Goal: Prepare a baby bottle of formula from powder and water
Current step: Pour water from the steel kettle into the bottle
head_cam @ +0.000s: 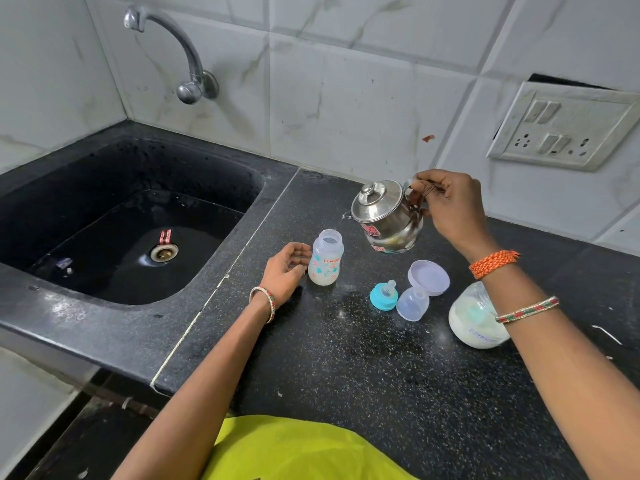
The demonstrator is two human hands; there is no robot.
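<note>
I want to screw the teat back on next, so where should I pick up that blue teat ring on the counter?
Grip the blue teat ring by its round outer rim, coming from above. It sits flat with the teat pointing up, so the sides are free and the teat stays untouched.

Front counter [363, 375] is wide open for a reach. Further back, teat ring [382, 297], dome cap [412, 304], jar lid [428, 277] and formula jar [474, 320] crowd together.

The light is bright and even, shiny white spots sit on the tap [173, 46] and the steel kettle [384, 216], soft dark shadows lie on the black counter [346, 358] under the arms, the wall lines bend at the edges, and the kettle looks a bit blurry.
</note>
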